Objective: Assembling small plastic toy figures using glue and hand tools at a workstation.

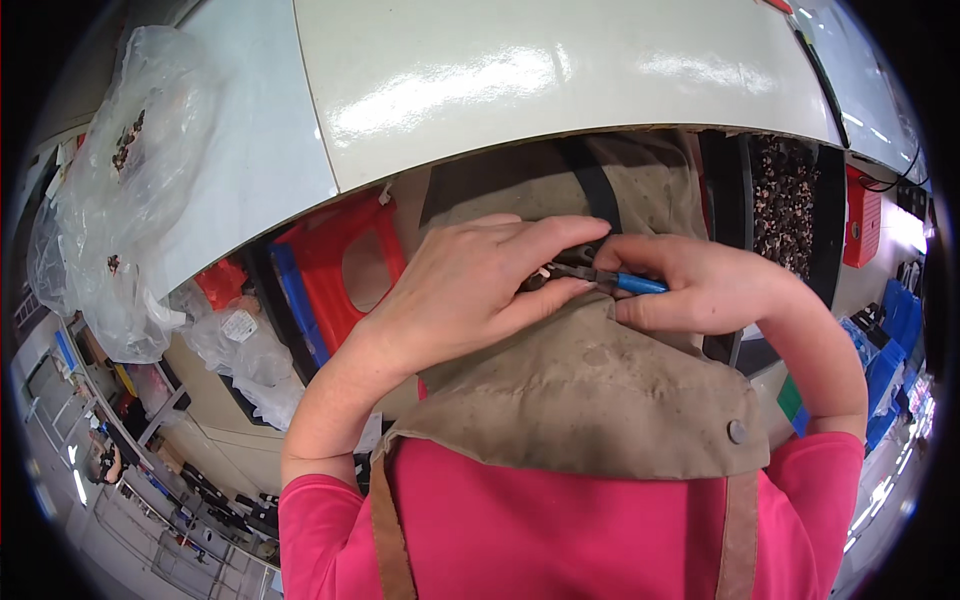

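My left hand [470,285] is over my lap, thumb and fingers curled round a small dark piece [536,281] with a pale, pinkish bit at its edge. The fingers hide most of this piece, so its kind cannot be made out. In my right hand [705,285] is a pair of small pliers [640,284] with blue handles, held between thumb and fingers. Their metal jaws point left and reach in between the thumb and fingers of my left hand, at the piece. Under both hands lies a stained khaki apron [600,370].
A pale, shiny table [560,60] spans the far side. To the right, a black bin [785,205] contains many small dark and copper-coloured parts. On the left are a clear plastic bag [150,190] with similar parts and a red plastic stool [350,265]. Blue bins [885,385] stand far right.
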Demonstrator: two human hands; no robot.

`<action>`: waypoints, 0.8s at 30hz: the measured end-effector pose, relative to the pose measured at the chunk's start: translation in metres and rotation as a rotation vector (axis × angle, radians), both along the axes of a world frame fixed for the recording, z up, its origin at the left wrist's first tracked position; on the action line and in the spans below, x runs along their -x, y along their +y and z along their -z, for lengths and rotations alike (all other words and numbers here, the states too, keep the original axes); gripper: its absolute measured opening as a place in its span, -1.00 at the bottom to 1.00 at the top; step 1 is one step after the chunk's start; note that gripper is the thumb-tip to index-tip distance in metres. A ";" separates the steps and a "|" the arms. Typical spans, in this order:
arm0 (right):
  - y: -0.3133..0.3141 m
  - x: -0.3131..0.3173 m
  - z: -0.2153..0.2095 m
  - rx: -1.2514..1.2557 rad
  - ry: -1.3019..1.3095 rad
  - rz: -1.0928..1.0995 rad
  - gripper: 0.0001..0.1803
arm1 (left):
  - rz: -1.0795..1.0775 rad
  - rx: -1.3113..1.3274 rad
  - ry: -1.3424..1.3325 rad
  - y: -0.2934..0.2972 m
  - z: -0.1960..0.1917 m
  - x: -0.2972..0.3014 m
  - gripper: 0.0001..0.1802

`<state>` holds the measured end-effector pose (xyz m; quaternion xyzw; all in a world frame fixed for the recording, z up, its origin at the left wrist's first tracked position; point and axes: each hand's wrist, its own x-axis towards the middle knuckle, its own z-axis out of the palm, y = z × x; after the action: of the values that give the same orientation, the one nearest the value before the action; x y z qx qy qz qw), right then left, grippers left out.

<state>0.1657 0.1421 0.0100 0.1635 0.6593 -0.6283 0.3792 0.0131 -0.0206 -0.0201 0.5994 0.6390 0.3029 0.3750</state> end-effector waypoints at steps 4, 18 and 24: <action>0.003 -0.005 0.009 0.225 -0.099 0.112 -0.67 | -0.044 -0.026 -0.212 -0.001 -0.004 -0.002 -0.50; -0.048 -0.046 0.032 0.484 -0.066 0.522 -0.63 | -0.120 -0.109 -0.589 -0.025 0.012 -0.024 -0.43; -0.051 -0.057 0.035 0.391 0.103 0.502 -0.61 | -0.114 -0.056 -0.679 -0.026 0.002 -0.029 -0.40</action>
<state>0.2227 0.0911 -0.0250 0.2132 0.4834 -0.8245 0.2026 0.0421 -0.0466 -0.0225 0.4377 0.5016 0.5232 0.5320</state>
